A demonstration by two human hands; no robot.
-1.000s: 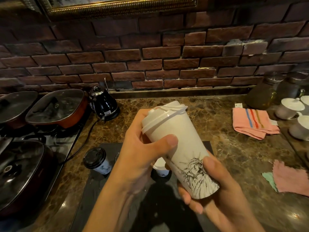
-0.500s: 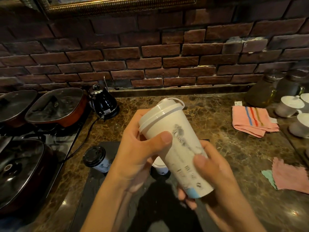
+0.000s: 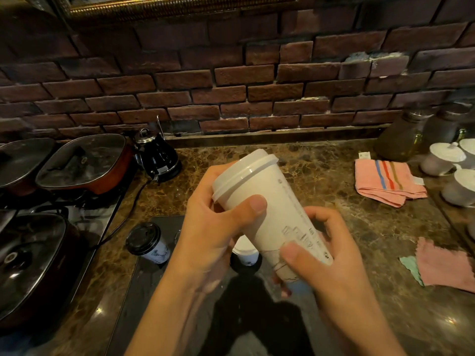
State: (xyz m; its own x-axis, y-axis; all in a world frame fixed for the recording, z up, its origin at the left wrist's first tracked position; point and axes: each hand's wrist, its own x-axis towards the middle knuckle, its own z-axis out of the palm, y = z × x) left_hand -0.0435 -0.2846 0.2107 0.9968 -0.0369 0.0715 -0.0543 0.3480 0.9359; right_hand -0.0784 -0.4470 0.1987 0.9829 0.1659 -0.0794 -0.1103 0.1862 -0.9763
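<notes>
A tall white paper cup point(image 3: 272, 209) with a white lid is held tilted above the counter, lid pointing up and to the left. My left hand point(image 3: 213, 227) grips its upper part just below the lid, thumb across the front. My right hand point(image 3: 326, 258) grips its lower end, thumb on the side near the base. Small printed text runs down the cup's visible side. Below the cup, a small white-lidded cup point(image 3: 246, 253) stands partly hidden by my hands.
A small cup with a black lid point(image 3: 147, 240) stands on a dark tray point(image 3: 144, 291). Lidded pans point(image 3: 82, 163) and a black kettle point(image 3: 156, 155) sit at the left. A folded pink towel point(image 3: 385, 181), pink cloths point(image 3: 447, 265), white pots point(image 3: 447, 155) and jars lie at the right.
The cup has been rotated in my hands: the statue drawing turned out of sight and the printed text now faces me. My right fingers have shifted round its base.
</notes>
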